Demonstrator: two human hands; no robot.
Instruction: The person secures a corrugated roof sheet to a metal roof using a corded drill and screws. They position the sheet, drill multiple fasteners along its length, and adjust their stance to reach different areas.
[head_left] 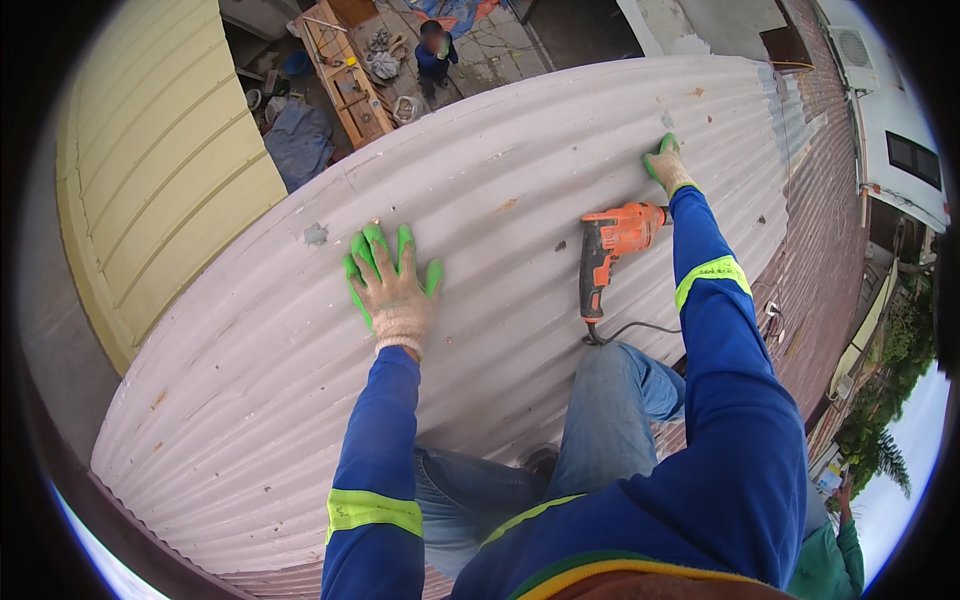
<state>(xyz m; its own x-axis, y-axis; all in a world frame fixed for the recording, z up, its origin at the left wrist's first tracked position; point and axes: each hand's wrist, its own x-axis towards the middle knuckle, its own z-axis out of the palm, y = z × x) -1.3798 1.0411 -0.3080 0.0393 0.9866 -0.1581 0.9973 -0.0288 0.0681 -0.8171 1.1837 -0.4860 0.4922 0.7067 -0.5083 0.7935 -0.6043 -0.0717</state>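
Observation:
My left hand (392, 285), in a beige glove with green fingertips, lies on a pale corrugated roofing sheet (480, 300) with its fingers spread. Farther off to the right, my right hand (671, 165) wears a matching glove and rests on the same sheet near its far edge, thumb apart from the fingers. An orange and black power drill (622, 235) lies on the sheet beside my right forearm, which covers its front end. The drill's cord runs from the handle toward my knee. Neither hand holds anything that I can see.
Reddish-brown corrugated roofing (825, 230) continues on the right. A yellow ribbed roof (165, 160) stands at the left. Beyond the sheet's far edge, the ground lies lower, with a person (434, 60) and a wooden frame (345, 75). Another person in green (835, 555) is at the lower right.

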